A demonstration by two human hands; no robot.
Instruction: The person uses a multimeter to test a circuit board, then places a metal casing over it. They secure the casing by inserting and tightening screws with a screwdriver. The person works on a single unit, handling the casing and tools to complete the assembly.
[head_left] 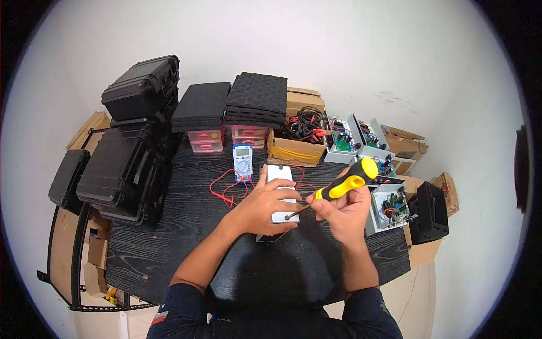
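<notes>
Surface [169,248]: dark wood-grain top lying beneath both hands and carrying everything below. Cases [127,152]: black hard cases sitting stacked well to the left of the hands. Foam pads [257,99]: black sheets resting on small drawer units beyond the hands. Carton [296,148]: open cardboard box holding tangled leads, standing just beyond the hands. Circuit units [389,206]: opened white housings showing green boards, lying to the right of the right hand. Box [280,175]: white rectangular housing lying under the left hand. Meter [243,161]: blue-and-white multimeter lying just beyond the left hand, its red leads trailing beside the box. Left hand [265,206]: pressing flat on the box, fingers spread. Right hand [344,212]: closing around the screwdriver [341,186], a yellow-and-black-handled tool whose tip is touching the box near the left fingers.
</notes>
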